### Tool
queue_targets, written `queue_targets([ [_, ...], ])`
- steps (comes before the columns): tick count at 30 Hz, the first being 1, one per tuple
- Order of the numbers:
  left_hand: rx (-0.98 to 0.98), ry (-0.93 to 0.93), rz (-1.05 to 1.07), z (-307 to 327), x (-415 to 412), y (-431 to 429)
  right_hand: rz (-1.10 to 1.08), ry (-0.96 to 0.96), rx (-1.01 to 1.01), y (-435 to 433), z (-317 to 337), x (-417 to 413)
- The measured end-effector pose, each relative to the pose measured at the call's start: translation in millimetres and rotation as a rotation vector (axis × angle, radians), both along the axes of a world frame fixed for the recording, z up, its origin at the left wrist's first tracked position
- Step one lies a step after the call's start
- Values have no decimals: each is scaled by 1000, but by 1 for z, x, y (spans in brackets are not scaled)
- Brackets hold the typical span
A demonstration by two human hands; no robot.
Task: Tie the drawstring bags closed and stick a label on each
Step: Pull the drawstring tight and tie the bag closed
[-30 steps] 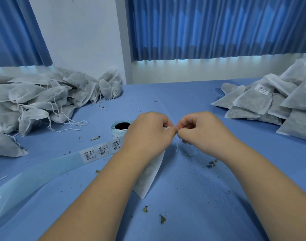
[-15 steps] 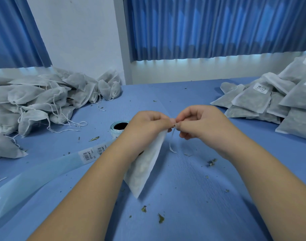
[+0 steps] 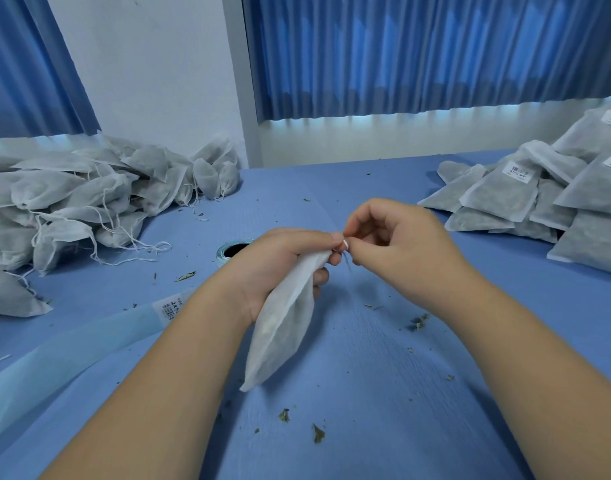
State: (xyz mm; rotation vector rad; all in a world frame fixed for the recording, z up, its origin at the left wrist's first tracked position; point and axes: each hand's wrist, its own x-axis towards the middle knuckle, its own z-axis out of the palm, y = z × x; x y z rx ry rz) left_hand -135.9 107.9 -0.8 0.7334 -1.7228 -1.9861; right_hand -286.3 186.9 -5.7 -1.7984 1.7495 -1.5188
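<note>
— What could go wrong?
— Your right grip pinches only the end of the string; tug unevenly and it may slip, leaving the knot loose.
— And the bag?
— White, thin, limp, part-filled. Your left grip clenches its bunched mouth; its body hangs toward 7 o'clock, near the surface.

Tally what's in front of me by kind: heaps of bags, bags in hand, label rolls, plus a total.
Heaps of bags: 2, left heap with loose strings, right heap labelled.
Bags in hand: 1, bag gripped by left hand, drawstring pinched by right hand.
Label rolls: 1, label roll behind the left hand.
Total: 4.
</note>
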Motion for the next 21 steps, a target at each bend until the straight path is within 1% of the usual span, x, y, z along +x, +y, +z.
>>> queue_targets([
  [3,23,-1,19,0,-1,0,-21,74,-10,0,-1,0],
  [7,4,9,100,0,-1,-3,-23,108,-15,3,0,0],
  [10,-52,3,142,-1,-2,-3,-15,121,12,4,0,2],
  [17,-177,-56,165,-2,-2,-1,-104,142,112,5,1,-1],
  [19,-177,-63,180,-2,0,-3,-100,93,122,5,4,-2],
  [21,-180,-66,211,-2,1,-4,-77,-46,113,6,7,-6],
])
